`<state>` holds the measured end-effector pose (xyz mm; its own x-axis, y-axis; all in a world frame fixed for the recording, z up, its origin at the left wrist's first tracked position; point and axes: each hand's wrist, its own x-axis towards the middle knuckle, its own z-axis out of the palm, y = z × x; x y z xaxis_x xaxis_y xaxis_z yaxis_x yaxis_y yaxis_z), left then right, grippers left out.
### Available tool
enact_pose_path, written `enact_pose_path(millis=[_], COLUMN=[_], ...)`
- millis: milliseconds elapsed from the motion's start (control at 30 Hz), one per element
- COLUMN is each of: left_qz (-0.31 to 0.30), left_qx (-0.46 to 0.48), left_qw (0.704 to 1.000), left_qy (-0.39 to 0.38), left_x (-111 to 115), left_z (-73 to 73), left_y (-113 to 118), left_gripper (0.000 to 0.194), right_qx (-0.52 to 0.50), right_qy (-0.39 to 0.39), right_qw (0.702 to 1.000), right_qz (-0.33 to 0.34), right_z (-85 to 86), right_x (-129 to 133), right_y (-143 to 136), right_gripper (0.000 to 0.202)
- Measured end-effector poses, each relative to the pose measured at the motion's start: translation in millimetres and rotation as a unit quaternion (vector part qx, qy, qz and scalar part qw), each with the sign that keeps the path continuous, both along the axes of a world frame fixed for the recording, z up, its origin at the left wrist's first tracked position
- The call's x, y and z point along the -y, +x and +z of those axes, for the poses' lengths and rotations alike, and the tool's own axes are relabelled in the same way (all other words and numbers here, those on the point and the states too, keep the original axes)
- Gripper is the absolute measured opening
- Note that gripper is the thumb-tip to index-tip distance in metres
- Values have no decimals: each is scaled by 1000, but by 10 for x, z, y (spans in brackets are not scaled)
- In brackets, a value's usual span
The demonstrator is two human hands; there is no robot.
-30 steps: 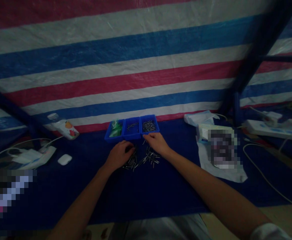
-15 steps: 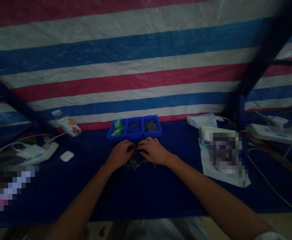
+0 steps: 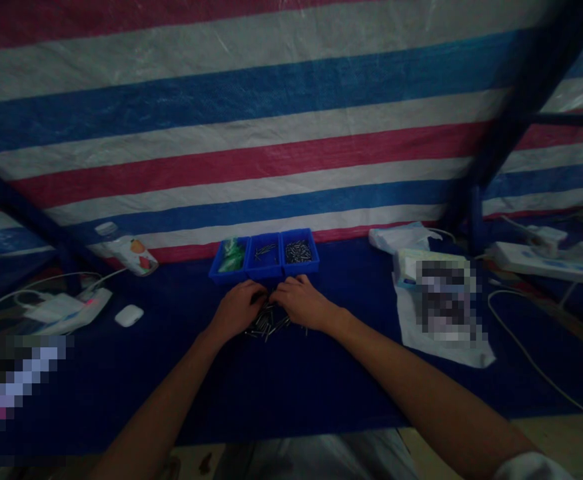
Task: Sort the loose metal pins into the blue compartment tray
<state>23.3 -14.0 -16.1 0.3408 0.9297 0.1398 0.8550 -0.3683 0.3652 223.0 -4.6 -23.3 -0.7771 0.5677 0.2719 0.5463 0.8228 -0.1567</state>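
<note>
A loose pile of dark, slender metal pieces like screws [image 3: 265,325] lies on the blue tabletop. My left hand [image 3: 237,308] curls over the pile's left side, fingers bent inward. From the right, my right hand [image 3: 302,304] meets it with thumb and fingers pinched close above the same pieces. The fingertips nearly touch; anything small between them is too dark to make out. Just beyond the hands stand three joined blue bins: the left bin [image 3: 227,275] holds green stuff in clear plastic, the middle bin [image 3: 265,271] a few thin metal pieces, the right bin [image 3: 301,268] many small metal parts.
At left are a bottle [image 3: 138,257], a white earphone case [image 3: 129,315] and a power strip [image 3: 84,312] with cables. A tissue pack [image 3: 406,267] and white plastic sheet [image 3: 408,333] lie right, near another power strip [image 3: 531,260]. Striped sheeting [image 3: 271,153] hangs behind.
The view has shifted slightly, moving everything a little left in the picture. Both hands stay over the pile, with only small finger movements.
</note>
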Motion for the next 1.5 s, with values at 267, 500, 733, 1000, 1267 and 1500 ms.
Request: enact_pose_path(millis=[267, 500, 733, 1000, 1267, 1500], left_qz=[-24, -89, -45, -26, 27, 43], left_qx=[8, 39, 142, 148, 110, 46], left_qw=[1000, 995, 986, 982, 989, 996], left_qy=[16, 26, 78, 114, 95, 63], left_x=[-5, 25, 57, 69, 18, -2], left_z=[7, 36, 96, 103, 81, 41], left_y=[-8, 34, 71, 78, 1, -27], left_gripper=[30, 26, 20, 21, 22, 21], right_qx=[-7, -73, -213, -388, -492, -365], right_qy=[-8, -42, -103, -304, -435, -328], right_qw=[1000, 996, 962, 860, 732, 835], right_qz=[-17, -30, -138, -130, -179, -247], right_z=[66, 57, 66, 105, 128, 73], right_x=[13, -23, -79, -160, -281, -256], right_y=[25, 61, 15, -25, 95, 106], right_gripper=[31, 30, 18, 33, 33, 21])
